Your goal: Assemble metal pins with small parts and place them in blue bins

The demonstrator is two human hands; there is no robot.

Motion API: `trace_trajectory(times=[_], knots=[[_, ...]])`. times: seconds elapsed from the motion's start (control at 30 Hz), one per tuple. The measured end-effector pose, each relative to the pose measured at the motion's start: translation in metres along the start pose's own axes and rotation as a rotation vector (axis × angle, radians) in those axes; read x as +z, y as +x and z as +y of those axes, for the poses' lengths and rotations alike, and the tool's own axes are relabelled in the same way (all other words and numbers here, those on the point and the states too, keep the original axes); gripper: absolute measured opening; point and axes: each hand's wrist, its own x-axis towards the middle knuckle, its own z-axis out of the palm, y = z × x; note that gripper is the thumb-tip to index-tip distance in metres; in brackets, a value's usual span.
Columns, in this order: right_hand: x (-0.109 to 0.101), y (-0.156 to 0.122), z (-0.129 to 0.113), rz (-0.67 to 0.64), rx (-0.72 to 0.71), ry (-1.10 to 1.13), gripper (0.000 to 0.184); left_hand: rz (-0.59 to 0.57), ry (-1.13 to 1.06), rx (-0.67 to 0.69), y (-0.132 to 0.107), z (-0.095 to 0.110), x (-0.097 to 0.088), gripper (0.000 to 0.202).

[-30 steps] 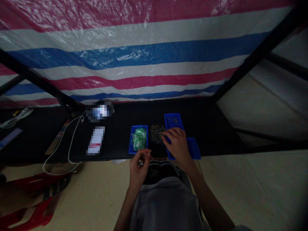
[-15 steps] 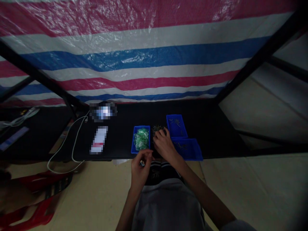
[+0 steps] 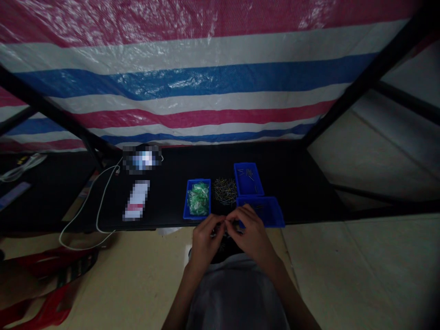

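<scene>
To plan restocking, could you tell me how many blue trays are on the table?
3: one tray of green parts left of the pin pile, one back tray right of it, one front tray by the right hand. None seems hidden.

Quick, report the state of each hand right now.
Left hand: fingers pinched shut; anything held is too small and dark to tell.
Right hand: fingers pinched shut against the left's; contents cannot be told.

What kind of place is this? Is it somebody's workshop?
Probably a makeshift small-parts work stall: a striped plastic tarp hangs behind a black table, which bears blue trays, green parts in one, and a heap of thin metal pins.
</scene>
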Motion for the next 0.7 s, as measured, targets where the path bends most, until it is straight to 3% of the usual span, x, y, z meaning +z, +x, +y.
trace_trajectory(times=[0.17,0.3,0.7], knots=[[0.011,-0.007,-0.002,0.110,0.052,0.166,0.017,0.073,-0.187,-0.131,0.004,0.005,-0.001,0.013],[0.022,-0.012,0.001,0.177,0.059,0.203,0.013,0.061,-0.286,-0.224,0.004,0.003,-0.001,0.016],[0.015,-0.019,0.007,0.192,0.043,0.160,0.011,0.018,-0.302,-0.263,0.004,0.004,0.009,0.017]])
